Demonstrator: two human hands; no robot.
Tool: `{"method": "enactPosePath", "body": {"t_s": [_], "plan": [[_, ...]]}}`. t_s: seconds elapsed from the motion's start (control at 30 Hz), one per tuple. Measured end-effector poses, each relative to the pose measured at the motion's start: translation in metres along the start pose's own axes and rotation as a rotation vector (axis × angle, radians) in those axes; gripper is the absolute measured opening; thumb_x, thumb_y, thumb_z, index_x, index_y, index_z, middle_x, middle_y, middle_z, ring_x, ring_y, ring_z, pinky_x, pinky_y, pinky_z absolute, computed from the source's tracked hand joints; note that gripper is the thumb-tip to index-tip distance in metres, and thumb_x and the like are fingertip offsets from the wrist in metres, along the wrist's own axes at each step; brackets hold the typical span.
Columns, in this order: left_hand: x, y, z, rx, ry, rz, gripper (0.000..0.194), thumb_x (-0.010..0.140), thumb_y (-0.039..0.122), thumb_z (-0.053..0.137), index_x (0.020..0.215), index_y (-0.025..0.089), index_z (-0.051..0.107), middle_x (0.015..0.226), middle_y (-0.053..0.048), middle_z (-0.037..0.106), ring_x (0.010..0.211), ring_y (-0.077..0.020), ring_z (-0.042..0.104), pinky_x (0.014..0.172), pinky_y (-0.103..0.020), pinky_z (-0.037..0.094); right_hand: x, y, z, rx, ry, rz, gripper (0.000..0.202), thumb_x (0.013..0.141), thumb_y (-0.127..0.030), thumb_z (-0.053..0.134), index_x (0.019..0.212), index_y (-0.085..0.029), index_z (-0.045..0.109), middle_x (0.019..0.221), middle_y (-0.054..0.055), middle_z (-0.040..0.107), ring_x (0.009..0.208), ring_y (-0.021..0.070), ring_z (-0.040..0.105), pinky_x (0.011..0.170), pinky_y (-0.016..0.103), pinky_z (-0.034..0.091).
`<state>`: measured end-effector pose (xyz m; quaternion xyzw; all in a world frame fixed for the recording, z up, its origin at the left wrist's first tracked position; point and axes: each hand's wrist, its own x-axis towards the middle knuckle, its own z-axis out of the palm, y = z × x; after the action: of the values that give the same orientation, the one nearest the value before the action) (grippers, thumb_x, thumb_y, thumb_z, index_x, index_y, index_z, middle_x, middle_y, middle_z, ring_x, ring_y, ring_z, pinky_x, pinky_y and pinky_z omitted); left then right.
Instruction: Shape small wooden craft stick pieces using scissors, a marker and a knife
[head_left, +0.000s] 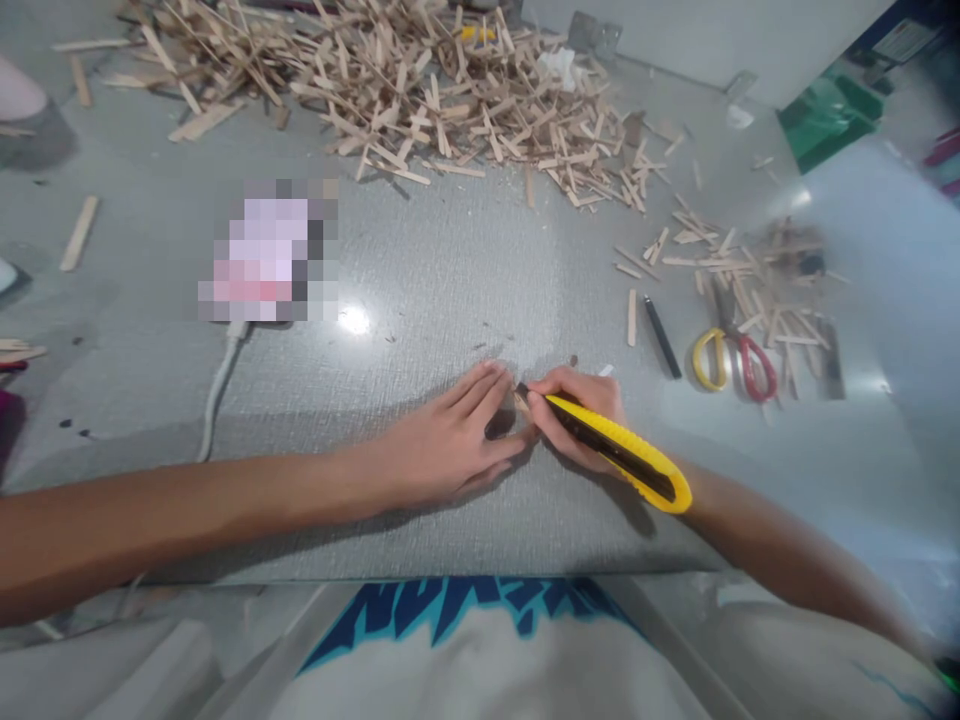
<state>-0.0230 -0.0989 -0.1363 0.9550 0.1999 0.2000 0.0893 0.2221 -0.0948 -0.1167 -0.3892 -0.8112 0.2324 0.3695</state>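
My right hand (574, 410) is closed around a yellow utility knife (622, 450), its black blade end pointing left toward my left fingertips. Close by, my left hand (465, 430) rests low on the table, fingers together and thumb stretched toward the knife. Between the fingertips and the blade a bit of a small wooden stick (520, 400) shows, held against the tabletop; most of it is hidden by my hands.
A large pile of wooden sticks (450, 100) spreads across the back of the grey table (420, 260). To the right lie a black pen-like tool (663, 338), scissors with yellow and red handles (756, 368) and more sticks. A blurred-out device (262, 250) with a cable (217, 390) lies left.
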Motion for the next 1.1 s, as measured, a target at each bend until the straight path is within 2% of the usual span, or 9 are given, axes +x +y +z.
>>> {"method": "enactPosePath", "body": {"t_s": [0.27,0.53,0.83,1.1], "plan": [[0.0031,0.0008,-0.0054,0.098,-0.029,0.031,0.038,0.107,0.029,0.068,0.142,0.015,0.061,0.165,-0.028,0.053,0.158,-0.0457,0.049,0.13,-0.067,0.045,0.0,-0.0004,0.0027,0.015,0.01,0.007,0.015,0.103,-0.017,0.064,0.089,-0.022,0.061,0.072,-0.002,0.07,0.055,0.0106,0.064,0.056,0.022,0.048],[0.0016,-0.0003,-0.0042,0.127,-0.041,0.031,0.04,0.107,0.029,0.068,0.144,0.018,0.06,0.164,-0.024,0.056,0.158,-0.0428,0.05,0.129,-0.066,0.047,-0.0021,0.0027,0.0031,-0.011,-0.002,-0.015,0.015,0.104,-0.018,0.063,0.09,-0.023,0.059,0.07,-0.003,0.067,0.054,0.0114,0.061,0.054,0.024,0.048],[0.0018,0.0001,-0.0046,0.24,-0.042,0.09,0.046,0.112,0.034,0.059,0.15,0.009,0.052,0.154,-0.035,0.062,0.152,-0.0455,0.057,0.126,-0.064,0.048,-0.0026,0.005,0.0026,-0.032,-0.013,-0.077,0.013,0.102,-0.014,0.061,0.091,-0.022,0.059,0.07,-0.003,0.064,0.053,0.0101,0.061,0.054,0.023,0.047],[0.0013,0.0,-0.0057,0.22,-0.059,0.087,0.05,0.109,0.029,0.061,0.153,0.008,0.048,0.157,-0.036,0.059,0.154,-0.0461,0.054,0.127,-0.064,0.048,-0.0019,0.0037,-0.0014,-0.062,-0.051,-0.121,0.014,0.103,-0.012,0.058,0.095,-0.023,0.059,0.072,-0.003,0.064,0.057,0.0117,0.062,0.056,0.024,0.05]]}}
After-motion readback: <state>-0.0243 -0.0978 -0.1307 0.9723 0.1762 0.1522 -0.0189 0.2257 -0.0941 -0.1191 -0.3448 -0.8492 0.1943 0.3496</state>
